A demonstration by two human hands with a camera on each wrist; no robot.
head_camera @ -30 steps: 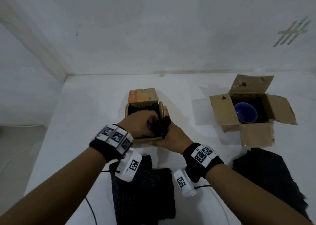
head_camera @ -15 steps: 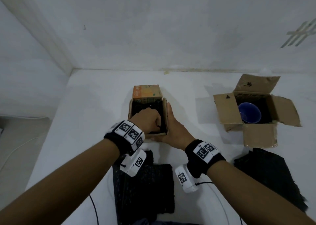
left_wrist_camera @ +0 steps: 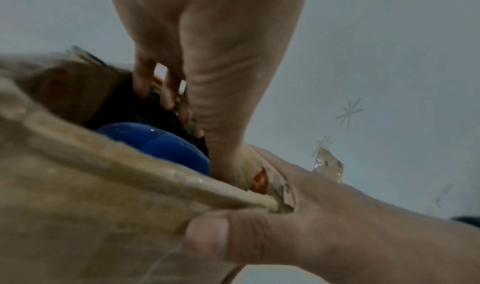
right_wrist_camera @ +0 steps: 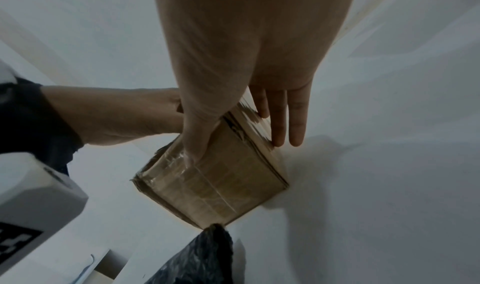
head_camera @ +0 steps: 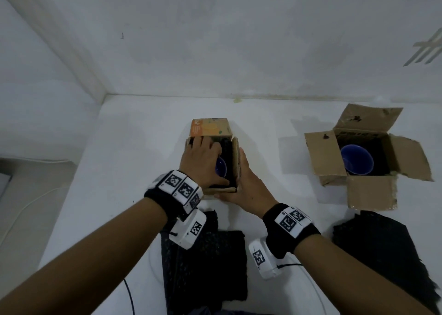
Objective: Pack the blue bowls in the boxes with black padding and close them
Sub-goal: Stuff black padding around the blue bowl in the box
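A small cardboard box (head_camera: 235,161) with an orange far flap stands mid-table. Inside it a blue bowl (head_camera: 221,170) (left_wrist_camera: 155,142) sits in black padding (left_wrist_camera: 145,112). My left hand (head_camera: 203,156) reaches into the box, its fingers (left_wrist_camera: 168,95) pressing the padding down at the far left beside the bowl. My right hand (head_camera: 244,178) (right_wrist_camera: 259,124) braces the box from outside: straight fingers lie along the right wall and the thumb (left_wrist_camera: 207,233) rests on the near wall. A larger open box (head_camera: 320,156) at the right holds a second blue bowl (head_camera: 356,160) on black padding.
Loose black padding sheets lie on the white table: one (head_camera: 205,266) near me under my wrists, another (head_camera: 394,255) in front of the larger box. A wall runs behind the table, and the table's left edge drops to the floor. Thin cables trail near my arms.
A second ago my left hand held a wad of black padding in a fist over the small box. Now it is spread inside the box and the bowl shows. The right hand stayed on the box.
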